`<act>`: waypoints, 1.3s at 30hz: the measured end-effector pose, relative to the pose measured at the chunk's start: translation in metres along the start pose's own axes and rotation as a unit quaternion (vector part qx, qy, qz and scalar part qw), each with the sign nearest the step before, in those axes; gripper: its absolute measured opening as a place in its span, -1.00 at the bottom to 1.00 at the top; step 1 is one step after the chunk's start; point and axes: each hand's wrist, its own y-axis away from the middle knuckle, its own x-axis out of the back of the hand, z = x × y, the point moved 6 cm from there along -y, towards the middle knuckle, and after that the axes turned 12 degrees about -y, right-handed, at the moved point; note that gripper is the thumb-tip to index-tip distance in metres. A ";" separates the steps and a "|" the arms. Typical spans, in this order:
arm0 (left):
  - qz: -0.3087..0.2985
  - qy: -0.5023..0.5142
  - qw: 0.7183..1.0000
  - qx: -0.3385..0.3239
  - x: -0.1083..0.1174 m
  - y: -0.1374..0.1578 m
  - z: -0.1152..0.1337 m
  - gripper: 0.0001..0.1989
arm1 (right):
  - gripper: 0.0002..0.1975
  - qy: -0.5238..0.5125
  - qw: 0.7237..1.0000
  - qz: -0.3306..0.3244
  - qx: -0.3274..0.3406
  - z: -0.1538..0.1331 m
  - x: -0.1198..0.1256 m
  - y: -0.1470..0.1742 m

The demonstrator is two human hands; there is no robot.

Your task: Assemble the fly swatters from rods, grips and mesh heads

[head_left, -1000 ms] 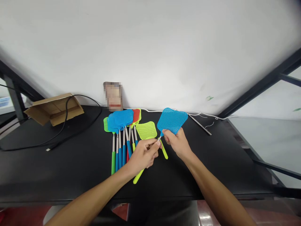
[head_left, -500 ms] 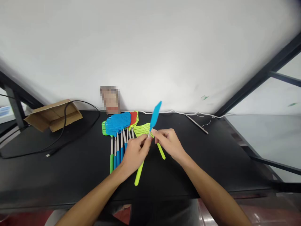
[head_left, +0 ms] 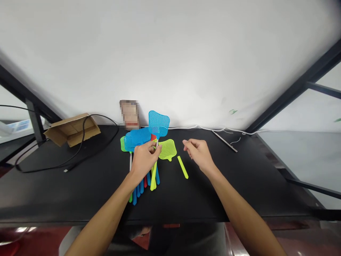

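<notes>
My left hand is closed around the metal shaft of a fly swatter with a blue mesh head and a yellow-green handle. That head stands upright above my fingers. My right hand is off to the right, fingers curled with thumb and index tips together, nothing visible in them. Between the hands, a loose yellow-green swatter head lies on the table, apart from a loose yellow-green handle. Under and beside my left hand are several piled fly swatters, mostly blue, partly hidden by it.
On the black table, an open cardboard box and a black cable lie at left. A pixelated object leans on the wall. White wires and a thin rod lie at back right. Black frame bars slant on both sides.
My left hand has moved left with the swatter, whose blue head has turned from edge-on to facing me. My right hand has let go and drawn away to the right.
</notes>
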 end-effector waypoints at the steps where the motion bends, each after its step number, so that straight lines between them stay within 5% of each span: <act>1: -0.002 -0.005 1.000 0.002 -0.001 0.000 0.000 -0.76 | -0.56 0.015 1.000 -0.003 0.006 -0.001 -0.001 0.001; 6: -0.038 -0.001 0.999 0.011 -0.005 -0.002 -0.003 -0.71 | -0.60 0.066 0.997 -0.022 0.028 -0.007 -0.007 0.004; 11: -0.219 0.060 0.973 -0.031 -0.029 0.007 0.005 -0.62 | -0.62 0.058 0.998 -0.026 0.019 -0.005 -0.006 0.002; 14: -0.257 0.051 0.963 -0.061 -0.034 0.012 0.010 -0.55 | -0.63 0.048 0.998 -0.023 0.017 -0.004 -0.004 0.000; 23: -0.275 0.040 0.958 -0.071 -0.028 0.014 0.014 -0.55 | -0.63 0.049 0.998 -0.030 0.014 -0.001 -0.003 -0.001; 35: -0.133 -0.020 0.990 -0.043 -0.013 -0.001 -0.002 -0.60 | -0.63 0.073 0.996 -0.037 0.021 -0.001 -0.005 0.000; 39: -0.131 -0.037 0.989 -0.050 -0.012 -0.003 -0.004 -0.51 | -0.64 0.076 0.996 -0.036 0.019 -0.002 -0.005 0.000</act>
